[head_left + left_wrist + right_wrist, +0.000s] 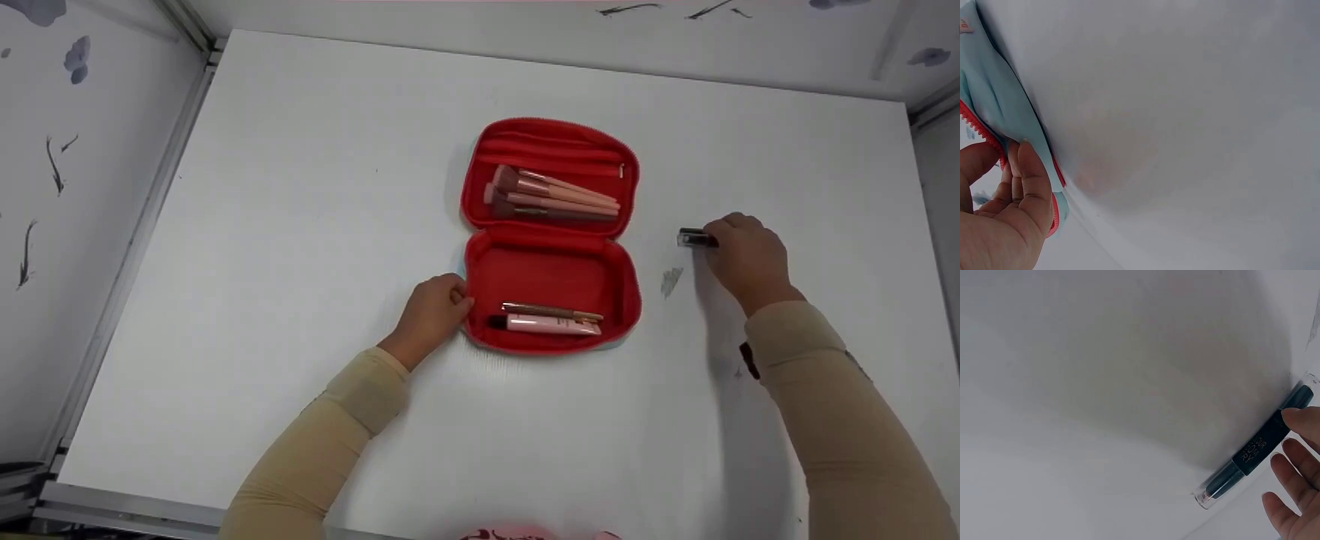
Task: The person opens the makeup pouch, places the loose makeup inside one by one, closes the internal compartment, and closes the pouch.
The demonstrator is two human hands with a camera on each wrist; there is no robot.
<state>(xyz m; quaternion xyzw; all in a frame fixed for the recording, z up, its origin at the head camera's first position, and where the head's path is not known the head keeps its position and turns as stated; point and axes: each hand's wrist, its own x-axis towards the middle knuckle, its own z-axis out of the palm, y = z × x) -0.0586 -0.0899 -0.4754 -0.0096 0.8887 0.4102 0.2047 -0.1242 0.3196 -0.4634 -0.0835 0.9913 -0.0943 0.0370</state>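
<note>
A red-lined zip makeup bag (551,274) lies unfolded on the table, its outside pale blue in the left wrist view. My left hand (433,315) pinches the zipper edge at the near half's left side. That half holds a pink squeeze tube (551,325) with a black cap and a slim brown-gold tube (551,310). Several makeup brushes (559,196) lie in the far half. Right of the bag, my right hand (750,259) grips a dark double-ended cosmetic stick (1258,447) with clear ends, thumb against its barrel. Whether the stick touches the table I cannot tell.
The white table (300,187) meets patterned panels at the back and left. Between the bag and my right hand is a grey smudge (671,281) on the tabletop. Something pink (517,532) shows at the bottom edge of the head view.
</note>
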